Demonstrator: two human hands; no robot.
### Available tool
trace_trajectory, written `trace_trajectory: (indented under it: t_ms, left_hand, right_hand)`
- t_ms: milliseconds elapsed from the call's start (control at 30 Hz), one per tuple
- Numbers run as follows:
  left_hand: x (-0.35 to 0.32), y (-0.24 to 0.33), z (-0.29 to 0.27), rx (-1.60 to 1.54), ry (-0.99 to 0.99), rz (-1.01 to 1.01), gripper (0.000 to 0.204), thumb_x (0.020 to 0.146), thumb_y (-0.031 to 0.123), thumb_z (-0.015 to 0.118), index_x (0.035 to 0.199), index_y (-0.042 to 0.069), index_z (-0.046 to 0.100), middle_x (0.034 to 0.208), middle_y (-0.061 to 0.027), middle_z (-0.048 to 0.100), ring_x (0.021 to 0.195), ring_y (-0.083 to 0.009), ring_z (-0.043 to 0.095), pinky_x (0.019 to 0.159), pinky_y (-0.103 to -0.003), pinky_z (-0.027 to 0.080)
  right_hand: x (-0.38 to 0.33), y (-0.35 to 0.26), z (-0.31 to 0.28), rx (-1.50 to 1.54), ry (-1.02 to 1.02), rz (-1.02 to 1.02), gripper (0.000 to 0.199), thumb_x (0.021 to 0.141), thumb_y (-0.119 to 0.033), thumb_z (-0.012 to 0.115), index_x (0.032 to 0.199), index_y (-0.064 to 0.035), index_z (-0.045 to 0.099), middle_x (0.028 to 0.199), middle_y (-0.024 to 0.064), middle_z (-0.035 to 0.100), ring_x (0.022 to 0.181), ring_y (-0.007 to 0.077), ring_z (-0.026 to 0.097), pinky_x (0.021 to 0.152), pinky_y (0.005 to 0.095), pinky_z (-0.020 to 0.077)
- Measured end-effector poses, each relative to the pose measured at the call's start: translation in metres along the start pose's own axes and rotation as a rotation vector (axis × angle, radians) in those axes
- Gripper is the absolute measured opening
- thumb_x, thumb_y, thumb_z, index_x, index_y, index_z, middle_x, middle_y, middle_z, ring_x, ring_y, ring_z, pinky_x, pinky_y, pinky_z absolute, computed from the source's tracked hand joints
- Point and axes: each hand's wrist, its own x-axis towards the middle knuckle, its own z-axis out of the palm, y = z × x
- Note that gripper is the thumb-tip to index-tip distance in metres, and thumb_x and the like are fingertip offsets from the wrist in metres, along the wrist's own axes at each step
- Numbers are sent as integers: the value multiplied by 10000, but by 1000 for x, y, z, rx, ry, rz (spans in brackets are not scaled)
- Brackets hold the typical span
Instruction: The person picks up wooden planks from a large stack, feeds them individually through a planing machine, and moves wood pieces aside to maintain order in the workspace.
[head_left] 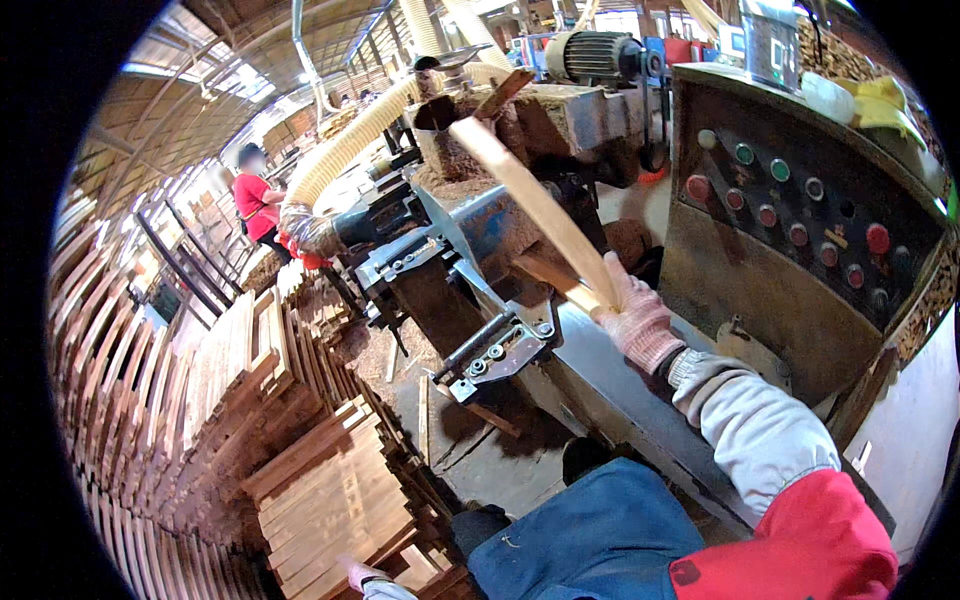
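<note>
My right hand (638, 318), in a pale pinkish work glove, is closed round the near end of a long, slightly curved wooden slat (535, 200). The slat slants up and away to the left, over the blue-sided woodworking machine (490, 215). A shorter wooden piece (556, 280) lies below it, its near end beside my gloved fingers; whether I grip that one too, I cannot tell. Low in the picture, my left hand (366, 574) is by the near edge of a stack of wooden boards (345, 500). It is blurred and partly cut off, so its fingers do not show clearly.
A control panel (790, 210) with several round buttons stands at the right. A metal guide bracket (500, 355) juts out before me. Cream ducting (345, 150) and a motor (595, 57) are beyond. More boards (225, 350) fill the left, where a person in red (257, 195) stands farther off.
</note>
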Motion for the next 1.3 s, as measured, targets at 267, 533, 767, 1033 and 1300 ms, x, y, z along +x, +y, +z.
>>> trace_trajectory:
  t_ms: [267,533,767,1033,1300]
  left_hand:
    - [-123,-2,14,-200,-94,121,793,960,561,538,1566,113,292,1610,-142,318,1458,-312,317,1213,-461,231]
    - [-81,23,-52,-428,5,303,364,975,312,611,1211,36,610,1062,-76,672,914,-236,602,845,-353,503]
    - [-184,17,-9,144,-56,889,420,977,282,607,1273,-16,598,1242,-171,656,1113,-291,626,1005,-373,499]
    - [-232,20,-33,-128,58,288,470,972,326,627,1368,78,589,1292,-133,634,1158,-281,584,1042,-364,448]
    - [-193,-12,-64,297,5,671,453,991,253,588,1399,72,514,1272,-148,582,1109,-271,589,951,-397,500]
  right_hand:
    - [-176,72,-103,-218,-276,20,910,712,-291,821,1514,-133,421,1304,160,595,1183,359,551,1031,462,434]
    - [-186,82,-132,-470,-260,-362,492,717,-249,730,1182,-142,614,1240,91,570,1183,312,534,1008,499,419]
    - [-141,65,-98,-404,-215,-226,504,738,-213,735,1179,-50,554,1267,186,544,1096,402,552,913,495,456]
    - [-159,81,-142,-160,-297,-41,872,726,-267,806,1481,-39,434,1244,183,633,1139,332,611,1002,428,470]
    - [4,6,30,237,115,-202,767,800,-226,760,1474,-59,436,1203,209,681,1117,290,673,965,389,525]
